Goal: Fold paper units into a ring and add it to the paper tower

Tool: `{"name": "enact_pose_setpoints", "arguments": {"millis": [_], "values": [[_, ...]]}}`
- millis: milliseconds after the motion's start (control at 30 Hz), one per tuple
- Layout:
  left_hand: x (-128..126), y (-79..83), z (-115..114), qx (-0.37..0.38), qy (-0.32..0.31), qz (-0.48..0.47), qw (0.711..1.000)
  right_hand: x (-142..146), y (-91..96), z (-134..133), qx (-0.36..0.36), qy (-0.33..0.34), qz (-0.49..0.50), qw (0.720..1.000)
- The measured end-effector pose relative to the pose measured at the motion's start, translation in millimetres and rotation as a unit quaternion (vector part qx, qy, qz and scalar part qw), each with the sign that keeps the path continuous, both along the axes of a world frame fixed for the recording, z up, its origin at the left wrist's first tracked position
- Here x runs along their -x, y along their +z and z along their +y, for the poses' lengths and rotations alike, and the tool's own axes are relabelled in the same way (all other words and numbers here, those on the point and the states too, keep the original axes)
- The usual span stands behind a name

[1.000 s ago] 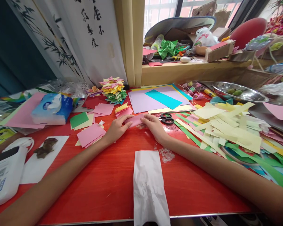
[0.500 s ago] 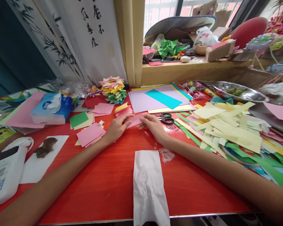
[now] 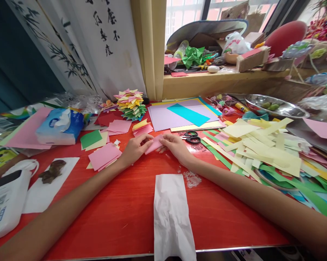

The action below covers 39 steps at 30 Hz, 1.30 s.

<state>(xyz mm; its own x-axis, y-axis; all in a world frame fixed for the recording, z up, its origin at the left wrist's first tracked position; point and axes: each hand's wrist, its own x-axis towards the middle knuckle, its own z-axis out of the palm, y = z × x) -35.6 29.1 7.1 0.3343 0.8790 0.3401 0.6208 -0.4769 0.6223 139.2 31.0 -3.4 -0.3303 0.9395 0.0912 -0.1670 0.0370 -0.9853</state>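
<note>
A small piece of pink paper is held between my two hands above the red table. My left hand pinches its left end between thumb and fingers. On the other end, my right hand is closed, its fingertips partly hidden. Black-handled scissors lie just right of my right hand. Left of my left hand is a stack of pink paper squares. Beyond the hands sits a small pile of folded pink and yellow pieces. A ring-like tower of folded paper stands behind it.
Cut paper strips heap on the right, near a metal dish. Large lilac sheets lie at the back. A tissue pack stands at left. A crumpled white paper hangs over the front edge.
The pink paper has tilted, its left end dropping and its right end rising between my fingers. My hands have drawn slightly closer together, the right one shifting a little left.
</note>
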Motion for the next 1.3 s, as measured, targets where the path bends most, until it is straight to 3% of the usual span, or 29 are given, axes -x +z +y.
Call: {"name": "enact_pose_setpoints", "arguments": {"millis": [167,433,700,1000,1300], "values": [[-2.2,4.9,-2.9,-0.003,-0.011,-0.004,1.0,1.5,1.9,-4.1,-0.023,0.045,-0.064,0.997],[-3.3,6.1,-4.7,0.036,-0.035,-0.018,0.999,-3.4,0.3,-2.0,-0.078,-0.036,-0.092,0.992],[-2.3,5.2,-2.1,0.065,-0.04,-0.02,0.997,-2.4,0.4,-2.7,-0.101,0.017,-0.158,0.982],[-1.5,7.7,-6.2,0.004,0.002,-0.035,0.999,-1.5,5.7,-3.4,-0.015,0.022,-0.082,0.996],[-0.7,4.4,-0.5,0.072,-0.023,-0.065,0.995,-1.7,6.6,-3.9,-0.018,0.026,-0.091,0.995]]}}
